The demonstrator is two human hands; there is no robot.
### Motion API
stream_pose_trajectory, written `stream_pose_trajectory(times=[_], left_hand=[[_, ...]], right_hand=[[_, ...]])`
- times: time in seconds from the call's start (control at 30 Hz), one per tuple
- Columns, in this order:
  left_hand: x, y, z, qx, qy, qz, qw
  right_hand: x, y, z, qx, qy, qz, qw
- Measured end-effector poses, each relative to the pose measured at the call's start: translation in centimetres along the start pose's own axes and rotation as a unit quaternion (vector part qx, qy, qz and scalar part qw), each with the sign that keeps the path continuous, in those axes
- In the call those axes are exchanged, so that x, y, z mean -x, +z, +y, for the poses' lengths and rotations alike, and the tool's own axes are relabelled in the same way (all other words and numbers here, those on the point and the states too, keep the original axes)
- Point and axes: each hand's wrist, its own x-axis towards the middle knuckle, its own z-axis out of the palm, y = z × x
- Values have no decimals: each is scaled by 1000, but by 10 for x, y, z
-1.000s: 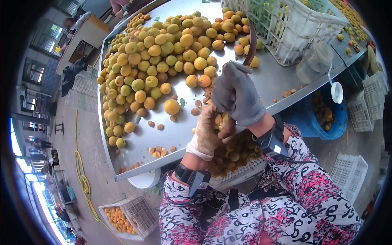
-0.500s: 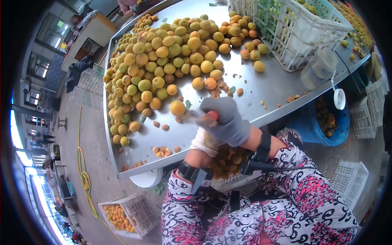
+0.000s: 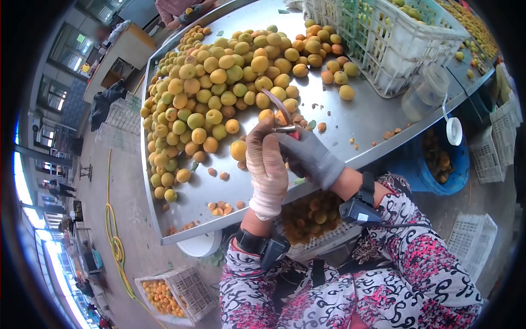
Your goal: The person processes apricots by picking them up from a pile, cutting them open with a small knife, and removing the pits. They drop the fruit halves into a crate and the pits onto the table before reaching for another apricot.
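Note:
My right hand point(image 3: 311, 156), in a grey glove, is wrapped round a curved knife point(image 3: 278, 101) with a red handle; its blade points up over the fruit. Beside it, my left hand point(image 3: 267, 164), in a whitish stained glove, reaches up with bent fingers closed at an apricot point(image 3: 266, 115), covering its lower side. The two hands overlap at the knife's base. Left of my fingers lies another yellow apricot point(image 3: 238, 150). A large heap of apricots point(image 3: 213, 82) spreads over the metal table point(image 3: 350, 118). Small brown halves or pits point(image 3: 220, 208) lie near the front edge.
A white crate point(image 3: 394, 49) and a clear jar point(image 3: 424, 93) stand at the table's right. Below are a blue bucket point(image 3: 446, 178), a fruit-filled crate point(image 3: 318, 244) at my lap and another crate point(image 3: 192, 296) on the floor. A person's arm point(image 3: 175, 19) shows across the table.
My left hand has come up from under the right hand to the apricots. My right hand has shifted right and down, and the blurred knife now shows plainly.

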Motion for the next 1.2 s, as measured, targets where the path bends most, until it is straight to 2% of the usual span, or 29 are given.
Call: stream_pose_trajectory(times=[0.07, 0.13, 0.2, 0.23, 0.3, 0.33, 0.4, 0.47, 0.57, 0.6, 0.67, 0.7, 0.73, 0.8, 0.87, 0.9, 0.93, 0.97, 1.0, 1.03, 1.07, 1.1, 1.17, 1.2], left_hand=[[2, 9, -2, 38, 6, 25, 999], [1, 11, 3, 31, 31, 1, 999], [1, 17, 9, 241, -63, 74, 966], [-2, 16, 2, 242, -64, 74, 965], [-11, 10, -7, -8, 1, 73, 997], [-11, 8, -3, -10, 1, 76, 997], [-13, 6, 10, 89, -92, 69, 989], [-24, -9, 10, 238, -115, 44, 963], [-28, -31, 13, 261, -146, 45, 953], [-25, -35, 13, 261, -146, 46, 953], [-12, -42, 16, 183, -204, -76, 959], [-3, -36, 29, 118, -248, -116, 954], [5, -33, 28, 103, -249, -186, 945], [19, -23, 35, 10, -246, -322, 914], [24, -15, 47, -61, -258, -396, 879], [23, -19, 38, -80, -249, -379, 888], [20, -26, 31, -118, -117, -318, 933], [13, -38, 13, -222, -57, -215, 950], [2, -51, -4, -319, 5, -106, 942], [-9, -63, -6, -458, 70, -27, 886], [-19, -73, -8, -582, 131, 52, 801], [-27, -79, -14, -582, 131, 53, 801], [-40, -86, -24, -707, -47, 69, 703], [-44, -84, -22, -707, -46, 69, 702]], right_hand=[[-1, 1, 7, -118, 25, -43, 992], [3, 2, 5, -130, 31, -55, 989], [-4, 1, 13, -145, 19, -71, 987], [-3, -1, 13, -145, 19, -70, 987], [2, 0, 13, -94, -35, -38, 994], [3, -1, 14, -94, -33, -41, 994], [5, -7, 15, -178, -19, -52, 983], [-4, -16, 15, -89, -36, -36, 995], [-6, -28, -1, 97, -98, 36, 990], [-7, -30, -5, 96, -96, 36, 990], [-9, -35, -12, 194, -33, 37, 980], [-15, -40, -4, 191, -117, 44, 974], [-14, -40, -6, 191, -115, 42, 974], [-10, -36, -16, 89, -126, 67, 986], [-7, -35, -19, 79, -116, 80, 987], [-9, -35, -18, 62, -112, 85, 988], [-10, -35, -18, 45, -109, 92, 989], [-10, -35, -17, 61, -114, 95, 987], [-10, -35, -17, 61, -115, 93, 987], [-9, -34, -16, 73, -104, 81, 989], [-8, -34, -16, 85, -93, 69, 990], [-7, -32, -15, 86, -94, 68, 990], [-7, -27, -12, 80, -83, 51, 992], [-9, -27, -10, 80, -84, 50, 992]])
